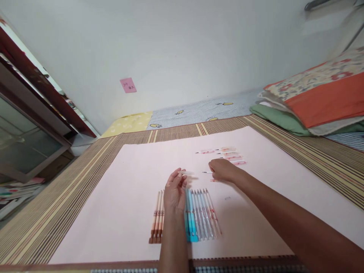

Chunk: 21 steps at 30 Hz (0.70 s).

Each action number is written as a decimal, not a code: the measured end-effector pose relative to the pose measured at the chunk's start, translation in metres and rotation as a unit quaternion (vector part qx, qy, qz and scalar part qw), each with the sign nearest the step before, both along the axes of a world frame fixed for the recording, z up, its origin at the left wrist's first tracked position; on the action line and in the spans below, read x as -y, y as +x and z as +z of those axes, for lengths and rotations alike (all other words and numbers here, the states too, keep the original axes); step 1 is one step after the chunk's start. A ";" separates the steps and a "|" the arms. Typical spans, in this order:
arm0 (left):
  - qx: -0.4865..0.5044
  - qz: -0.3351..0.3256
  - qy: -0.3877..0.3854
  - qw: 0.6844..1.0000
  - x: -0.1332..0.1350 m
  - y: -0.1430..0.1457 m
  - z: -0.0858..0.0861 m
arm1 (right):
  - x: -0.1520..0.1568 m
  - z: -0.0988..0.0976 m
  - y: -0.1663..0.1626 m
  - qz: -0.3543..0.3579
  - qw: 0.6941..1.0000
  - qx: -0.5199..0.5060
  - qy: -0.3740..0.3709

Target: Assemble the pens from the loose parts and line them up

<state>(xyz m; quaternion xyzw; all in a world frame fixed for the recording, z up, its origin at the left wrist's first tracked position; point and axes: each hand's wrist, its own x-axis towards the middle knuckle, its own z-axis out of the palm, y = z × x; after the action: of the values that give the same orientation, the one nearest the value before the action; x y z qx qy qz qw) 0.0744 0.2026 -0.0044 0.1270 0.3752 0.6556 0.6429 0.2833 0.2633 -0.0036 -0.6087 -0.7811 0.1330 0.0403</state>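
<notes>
Pens (192,220) — pink wall note (128,85), handwriting illegible

The sheet (113,212) lies on the mat (71,185), filling the middle and bottom of the frame; on it, at lower centre, stretches the row of pens (202,216), partly behind the left hand (176,189), which has a slender piece (186,173) at its fingertips; to its right, the right hand (223,169) has a refill (208,172), just below the group of pen parts (231,153); a small piece (227,198) lies below that hand; folded bedding (321,102) sits at upper right; a note (128,85) is on the wall (199,49) at upper left.
</notes>
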 end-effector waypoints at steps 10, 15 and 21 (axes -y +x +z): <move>0.050 -0.005 -0.020 0.999 -0.003 0.000 -0.005 | 0.071 0.007 0.027 0.002 0.980 -0.195 0.031; 0.098 -0.006 -0.048 0.994 -0.003 0.001 -0.004 | 0.107 -0.012 0.028 0.041 0.980 -0.196 0.017; 0.082 -0.032 -0.051 0.995 0.000 0.003 0.002 | 0.111 -0.030 0.020 0.017 0.998 -0.049 0.036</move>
<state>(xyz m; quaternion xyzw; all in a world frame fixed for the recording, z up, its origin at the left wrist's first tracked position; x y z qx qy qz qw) 0.0775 0.2028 -0.0023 0.0516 0.3503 0.6227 0.6978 0.3028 0.1527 -0.0338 -0.5864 -0.7926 0.1350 0.0986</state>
